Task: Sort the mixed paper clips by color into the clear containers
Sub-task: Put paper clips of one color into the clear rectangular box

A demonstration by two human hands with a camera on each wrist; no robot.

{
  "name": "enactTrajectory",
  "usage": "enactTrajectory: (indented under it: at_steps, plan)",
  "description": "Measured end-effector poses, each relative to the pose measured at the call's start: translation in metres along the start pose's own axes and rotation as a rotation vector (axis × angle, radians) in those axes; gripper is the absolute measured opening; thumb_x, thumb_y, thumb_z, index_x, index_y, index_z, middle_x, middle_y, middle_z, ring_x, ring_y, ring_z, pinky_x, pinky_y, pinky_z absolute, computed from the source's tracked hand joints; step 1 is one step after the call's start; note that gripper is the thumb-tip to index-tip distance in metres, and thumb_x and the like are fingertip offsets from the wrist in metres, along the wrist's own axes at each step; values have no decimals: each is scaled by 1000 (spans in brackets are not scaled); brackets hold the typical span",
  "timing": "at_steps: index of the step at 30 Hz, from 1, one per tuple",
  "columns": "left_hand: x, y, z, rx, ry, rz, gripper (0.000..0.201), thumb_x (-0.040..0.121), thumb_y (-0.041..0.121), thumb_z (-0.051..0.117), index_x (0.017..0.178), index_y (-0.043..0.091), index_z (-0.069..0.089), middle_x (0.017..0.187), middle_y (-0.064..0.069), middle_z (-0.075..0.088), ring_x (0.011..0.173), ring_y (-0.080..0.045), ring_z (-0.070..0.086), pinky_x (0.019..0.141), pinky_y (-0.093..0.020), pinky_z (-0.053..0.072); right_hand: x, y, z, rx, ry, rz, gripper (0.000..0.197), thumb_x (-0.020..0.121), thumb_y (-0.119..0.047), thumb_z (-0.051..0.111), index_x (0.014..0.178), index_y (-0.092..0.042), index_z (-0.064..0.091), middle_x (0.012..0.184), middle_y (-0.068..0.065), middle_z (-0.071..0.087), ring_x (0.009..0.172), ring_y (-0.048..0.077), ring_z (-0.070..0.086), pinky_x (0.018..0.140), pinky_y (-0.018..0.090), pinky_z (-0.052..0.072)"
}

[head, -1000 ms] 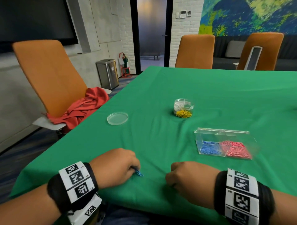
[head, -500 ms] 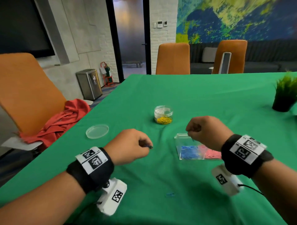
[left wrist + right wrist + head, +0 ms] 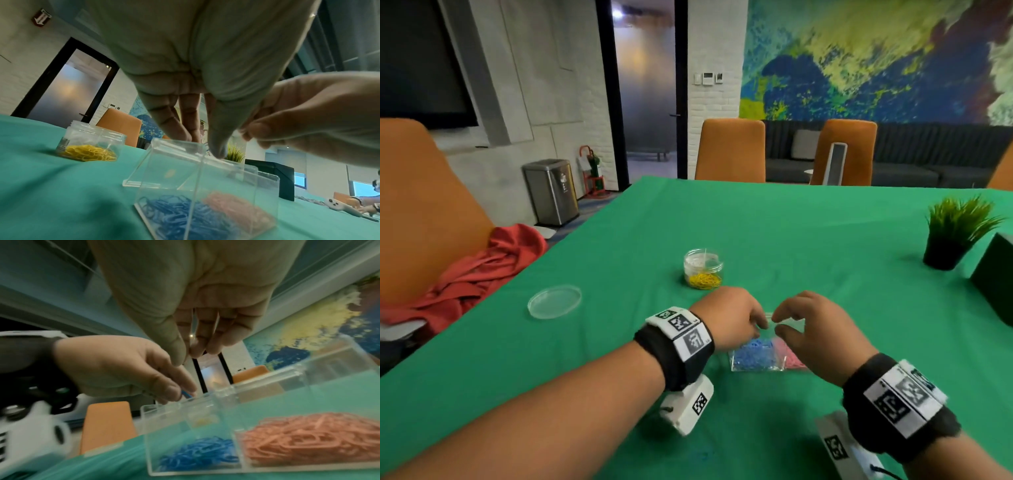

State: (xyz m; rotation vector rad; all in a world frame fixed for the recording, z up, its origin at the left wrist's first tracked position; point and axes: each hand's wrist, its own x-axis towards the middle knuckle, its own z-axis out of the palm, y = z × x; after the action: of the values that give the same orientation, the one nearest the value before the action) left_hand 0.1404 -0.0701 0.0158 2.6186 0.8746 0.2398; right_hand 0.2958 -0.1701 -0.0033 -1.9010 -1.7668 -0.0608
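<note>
The green tablecloth (image 3: 791,240) covers the whole table. On it the clear divided box (image 3: 156,443) stands under both hands, with blue clips (image 3: 197,456) in one compartment and pink clips (image 3: 308,436) in the next. The left hand (image 3: 729,318) pinches one blue clip (image 3: 186,394) just above the box rim. The right hand (image 3: 815,329) has curled fingers, thumb close to fingertips; if it holds something, I cannot tell. Farther away stands a round jar (image 3: 702,269) with yellow clips, its lid (image 3: 554,301) lying apart. No writing is readable on them.
</note>
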Motion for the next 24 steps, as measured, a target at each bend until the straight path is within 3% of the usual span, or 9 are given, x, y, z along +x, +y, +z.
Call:
enactTrajectory:
  at_steps: [2,4,7,10,12,17,20,24]
  plan:
    - [-1,0,-1,12,-4,5,23,83,23,76,106,25,78,100,1,75,93,-13,67,82,-25,52,-11,-14,-1,11,-17,-98,12,76,-20,72,77,-31,67,79,-15,53,74,8,53,69,26,42]
    - [-2,-1,-4,-36,-1,-7,26,80,24,77,106,25,77,100,2,75,93,-13,68,85,-29,55,-23,-31,0,5,-150,-158,7,79,-26,68,81,-32,64,81,-15,53,74,7,55,69,28,45]
    - [-14,-4,-15,-31,60,-11,24,84,25,76,108,23,75,102,4,74,93,-11,67,89,-32,55,-42,-51,2,-67,-477,-221,22,82,-35,63,104,-34,62,93,-16,62,85,6,60,78,25,48]
    - [-50,-14,-31,175,86,52,19,90,30,68,108,28,73,106,10,72,97,-9,65,90,-28,52,-62,-73,9,-97,-680,-273,32,84,-42,57,115,-37,53,103,-6,62,95,20,63,81,31,50]
    - [-87,-23,-45,302,12,65,20,92,33,63,111,32,71,110,14,69,100,-6,62,90,-25,49,-72,-83,18,-126,-715,-336,27,88,-43,52,113,-33,48,102,2,54,96,31,62,75,37,48]
    - [-180,-69,-58,369,-261,-152,27,90,38,63,117,36,68,111,19,69,99,4,61,87,-12,44,-82,-95,26,-236,-672,-356,17,95,-25,45,111,-24,50,109,7,49,103,33,59,68,35,37]
    - [-219,-87,-46,380,-289,-207,34,87,48,60,119,37,64,111,17,67,99,1,61,88,-17,46,-87,-102,24,-246,-655,-344,16,93,-22,43,107,-23,51,108,7,51,103,33,58,69,37,38]
    - [-244,-97,-21,357,-247,-178,45,81,64,48,118,41,58,103,16,52,95,0,56,88,-24,45,-87,-111,29,-306,-617,-321,15,94,-26,43,103,-19,53,104,8,54,99,34,61,67,36,38]
